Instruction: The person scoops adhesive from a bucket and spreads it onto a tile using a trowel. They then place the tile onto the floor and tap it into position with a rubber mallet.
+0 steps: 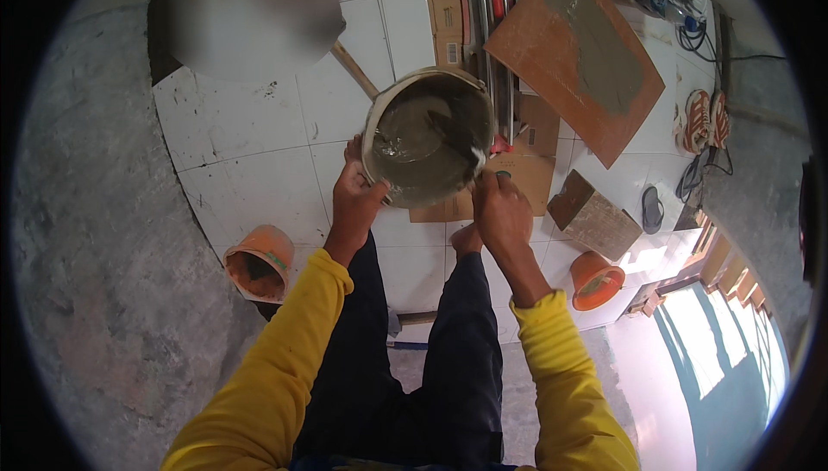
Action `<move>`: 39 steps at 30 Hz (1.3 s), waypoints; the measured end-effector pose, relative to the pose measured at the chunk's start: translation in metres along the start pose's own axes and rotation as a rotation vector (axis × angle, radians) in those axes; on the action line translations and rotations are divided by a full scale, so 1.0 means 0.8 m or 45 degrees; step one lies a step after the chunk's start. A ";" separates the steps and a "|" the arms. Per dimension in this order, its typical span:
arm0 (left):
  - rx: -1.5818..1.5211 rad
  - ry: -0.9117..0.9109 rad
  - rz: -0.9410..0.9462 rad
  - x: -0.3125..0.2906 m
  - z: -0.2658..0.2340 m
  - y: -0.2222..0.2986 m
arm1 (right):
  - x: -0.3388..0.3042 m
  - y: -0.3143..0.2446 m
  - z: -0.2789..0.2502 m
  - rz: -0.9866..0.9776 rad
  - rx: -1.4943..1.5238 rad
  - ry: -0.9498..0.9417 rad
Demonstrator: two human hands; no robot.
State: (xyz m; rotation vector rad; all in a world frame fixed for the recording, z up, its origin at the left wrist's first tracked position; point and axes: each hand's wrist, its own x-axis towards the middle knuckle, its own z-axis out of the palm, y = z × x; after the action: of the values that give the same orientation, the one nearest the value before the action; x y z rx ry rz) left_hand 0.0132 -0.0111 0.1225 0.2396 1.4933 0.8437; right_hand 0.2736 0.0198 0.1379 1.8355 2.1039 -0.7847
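Note:
A round bucket (368, 147) of wet grey mortar (418, 169) is in front of me at mid-picture, tipped so that its inside shows. My left hand (355, 199) is closed on the bucket's near left rim, thumb over the edge. At the near right rim, my right hand (503, 212) is wrapped round the handle of a trowel (450, 130). Its dark blade rests in the mortar, and the handle is mostly hidden by my fingers.
Orange buckets (260, 261) (597, 281) stand left and right on white tiles. A mortar-smeared brown board (573, 61), metal bars (492, 31), cardboard (522, 179), a brown block (595, 215), sandals (653, 210) and shoes (697, 122) lie beyond. A blurred patch covers the upper left.

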 end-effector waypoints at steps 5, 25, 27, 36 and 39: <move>0.149 -0.055 0.218 -0.021 0.017 -0.013 | 0.039 -0.013 -0.009 -0.130 -0.244 0.040; 0.504 -0.113 0.610 -0.034 0.035 -0.023 | 0.039 0.086 0.000 -0.141 0.930 -0.481; 0.436 -0.106 0.567 -0.032 0.037 -0.020 | 0.037 0.089 -0.019 -0.149 1.051 -0.453; -0.043 -0.151 0.150 -0.046 0.101 0.049 | 0.022 0.163 -0.172 0.104 1.094 -0.419; -0.099 -0.115 0.079 -0.047 0.118 0.065 | 0.022 0.207 -0.189 0.150 1.174 -0.219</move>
State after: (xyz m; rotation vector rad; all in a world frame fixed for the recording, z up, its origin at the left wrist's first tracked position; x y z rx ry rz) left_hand 0.0883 0.0355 0.1949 0.2636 1.3720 0.9273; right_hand 0.4560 0.1268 0.2153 2.1168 1.5964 -2.0243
